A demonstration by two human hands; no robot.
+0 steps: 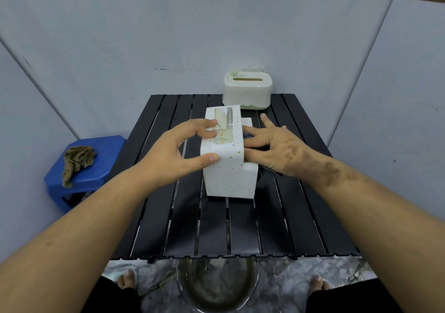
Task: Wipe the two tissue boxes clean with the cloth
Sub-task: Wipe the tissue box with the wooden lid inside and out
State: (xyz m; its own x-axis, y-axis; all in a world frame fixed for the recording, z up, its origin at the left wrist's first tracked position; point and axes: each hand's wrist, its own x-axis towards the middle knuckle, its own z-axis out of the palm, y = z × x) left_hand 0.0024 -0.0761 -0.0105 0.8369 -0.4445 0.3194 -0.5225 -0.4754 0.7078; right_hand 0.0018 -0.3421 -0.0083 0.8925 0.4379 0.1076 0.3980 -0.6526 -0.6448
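A white speckled tissue box with a printed label on top stands in the middle of the black slatted table. My left hand grips it, fingers on the top and thumb on the near left corner. My right hand, smeared with dirt, presses a dark cloth against the box's right side with fingers spread; most of that cloth is hidden under the hand. A second tissue box, cream with a green base and a slot on top, stands at the table's far edge.
A blue plastic stool stands left of the table with a crumpled brown rag on it. A glass bowl of murky water sits on the floor below the table's near edge, between my feet. Grey walls close in on three sides.
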